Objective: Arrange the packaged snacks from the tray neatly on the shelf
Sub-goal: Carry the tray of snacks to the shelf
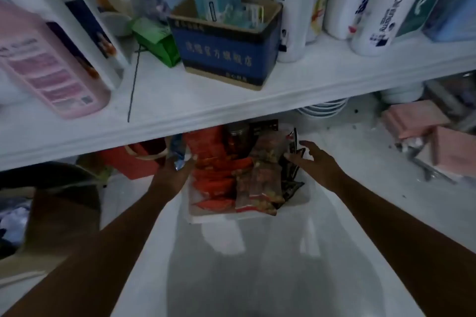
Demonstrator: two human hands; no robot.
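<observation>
A: Where are the snacks?
B: In the white tray [247,217] beneath the shelf [231,110]. Red packets [213,170] lie along its left edge, brown packets [257,185] at mid-tray, and dark packets [292,175] at its right edge.
A: Hands?
B: The left hand [170,177] grips one blue packet [177,157]. The right hand [313,162], fingers spread, reaches the dark packets.
A: Hazard?
B: Raised carelessly, the packet could strike the shelf's front edge and slip.
A: Counts?
B: One tray, one blue packet, perhaps five red; blur hides the rest.

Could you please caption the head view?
Left hand holds a blue packet; right hand hovers open over the snack tray.
</observation>
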